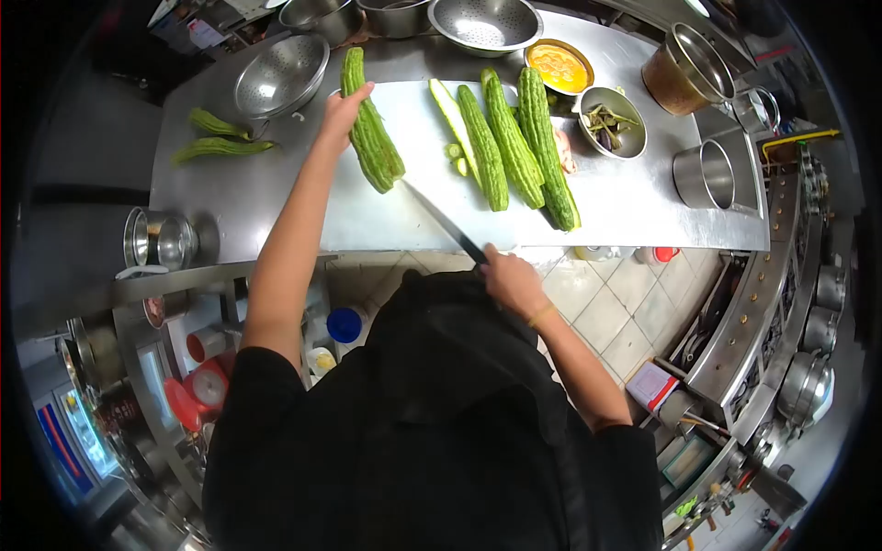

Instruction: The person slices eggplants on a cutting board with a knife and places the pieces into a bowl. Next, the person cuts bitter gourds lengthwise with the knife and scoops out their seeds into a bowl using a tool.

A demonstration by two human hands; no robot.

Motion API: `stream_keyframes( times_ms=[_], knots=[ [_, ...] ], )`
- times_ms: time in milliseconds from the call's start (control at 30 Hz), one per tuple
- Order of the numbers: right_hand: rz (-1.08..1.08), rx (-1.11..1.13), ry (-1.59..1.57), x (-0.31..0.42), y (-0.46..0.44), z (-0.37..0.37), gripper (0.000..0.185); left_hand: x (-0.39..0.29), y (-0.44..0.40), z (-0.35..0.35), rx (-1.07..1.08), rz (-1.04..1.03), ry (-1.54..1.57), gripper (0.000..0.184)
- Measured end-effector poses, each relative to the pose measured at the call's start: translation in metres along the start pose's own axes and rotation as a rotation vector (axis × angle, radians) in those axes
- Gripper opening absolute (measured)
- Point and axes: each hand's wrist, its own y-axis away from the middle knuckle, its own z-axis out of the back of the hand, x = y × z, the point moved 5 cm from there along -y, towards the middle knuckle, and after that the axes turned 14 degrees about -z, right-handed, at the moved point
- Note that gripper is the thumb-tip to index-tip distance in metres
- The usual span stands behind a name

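Observation:
My left hand (344, 118) is wrapped round a long, ridged green bitter melon (376, 147), held at a slant over the white cutting board (418, 220). In my right hand (514, 285) is the dark handle of a kitchen knife (447, 224); its blade points up and left, with the tip close to the melon's lower end. Whether the tip touches the melon I cannot tell. To the right lie more bitter melons (511, 138) side by side, with a pale-sided cut strip (452, 124) and small green end pieces (457, 161) by them.
Two thinner green gourds (216, 147) lie on the steel table (220, 202) at left. Along the back stand colanders (485, 23), a bowl of orange-yellow liquid (559, 67) and a bowl of dark trimmings (611, 124). Steel pots (704, 176) stand at right, near the stove (763, 275).

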Motion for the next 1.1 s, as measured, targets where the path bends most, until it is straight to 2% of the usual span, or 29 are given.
stream_keyframes(
  times_ms=[33, 67, 100, 133, 167, 200, 267, 400, 467, 500, 533, 633, 700, 733, 767, 800, 867, 900, 933, 967, 1033, 1067, 1100],
  knots=[
    [0.008, 0.007, 0.004, -0.009, 0.009, -0.001, 0.023, 0.005, 0.001, 0.007, -0.003, 0.075, 0.1, 0.033],
    [-0.036, -0.041, -0.048, -0.019, 0.017, 0.002, 0.025, 0.008, 0.001, 0.012, 0.054, 0.129, -0.021, 0.058],
    [-0.077, -0.089, -0.097, -0.026, 0.018, 0.006, 0.026, 0.018, 0.005, 0.013, 0.04, 0.128, -0.021, 0.058],
    [-0.12, -0.047, -0.1, -0.03, 0.015, 0.002, 0.036, 0.033, 0.015, 0.012, 0.04, 0.01, -0.518, 0.076],
    [-0.116, -0.044, -0.096, -0.026, 0.012, -0.001, 0.036, 0.039, 0.024, 0.007, 0.043, -0.113, -1.012, 0.095],
    [-0.057, -0.119, -0.145, -0.017, 0.008, 0.002, 0.041, 0.041, 0.036, 0.003, 0.035, -0.117, -1.008, 0.095],
    [0.053, -0.235, -0.271, 0.013, -0.005, 0.014, 0.053, 0.051, 0.065, -0.007, 0.27, 0.025, -1.046, 0.116],
    [0.094, -0.44, -0.351, 0.055, -0.039, 0.011, 0.054, 0.06, 0.087, 0.003, 0.195, -0.135, -0.927, 0.109],
    [0.116, -0.497, -0.31, 0.068, -0.039, 0.016, 0.052, 0.059, 0.099, 0.019, 0.12, -0.283, -0.676, 0.095],
    [0.17, -0.521, -0.237, 0.074, -0.031, 0.014, 0.048, 0.058, 0.109, 0.027, 0.099, -0.285, -0.669, 0.095],
    [0.233, -0.534, -0.16, 0.081, -0.021, 0.012, 0.044, 0.054, 0.124, 0.035, 0.05, -0.346, -0.59, 0.082],
    [0.309, -0.303, -0.212, 0.096, 0.007, 0.002, 0.031, 0.021, 0.187, 0.067, -0.115, -0.409, -0.388, 0.048],
    [0.34, -0.047, -0.229, 0.103, 0.021, -0.013, 0.023, 0.011, 0.233, 0.09, -0.137, -0.462, -0.324, 0.036],
    [0.369, 0.099, -0.251, 0.11, 0.024, -0.02, 0.019, 0.009, 0.254, 0.103, -0.125, -0.351, -0.266, 0.032],
    [0.421, 0.127, -0.22, 0.12, 0.027, -0.024, 0.019, 0.009, 0.273, 0.112, -0.105, -0.243, -0.196, 0.029],
    [0.444, 0.2, -0.185, 0.129, 0.03, -0.03, 0.019, 0.015, 0.29, 0.127, -0.168, -0.238, -0.204, 0.029],
    [0.524, 0.327, -0.102, 0.155, 0.024, -0.04, 0.019, 0.059, 0.328, 0.146, -0.117, 0.009, 0.065, 0.024],
    [0.559, 0.377, -0.116, 0.167, 0.021, -0.046, 0.019, 0.081, 0.347, 0.161, -0.211, 0.027, 0.063, 0.024],
    [0.587, 0.437, -0.126, 0.176, 0.02, -0.054, 0.02, 0.11, 0.367, 0.173, -0.27, 0.01, 0.145, 0.022],
    [0.602, 0.446, 0.001, 0.187, 0.015, -0.067, 0.022, 0.147, 0.393, 0.179, -0.33, -0.005, 0.233, 0.021],
    [0.403, 0.543, -0.012, 0.18, -0.009, -0.114, 0.025, 0.283, 0.468, 0.197, -0.633, 0.25, 0.19, 0.03],
    [0.546, 0.418, 0.121, 0.163, -0.022, -0.142, 0.029, 0.308, 0.506, 0.161, -0.671, 0.351, 0.594, 0.036],
    [0.711, 0.274, 0.238, 0.14, -0.04, -0.167, 0.033, 0.33, 0.521, 0.136, -0.699, 0.361, 0.813, 0.038]
  ],
)
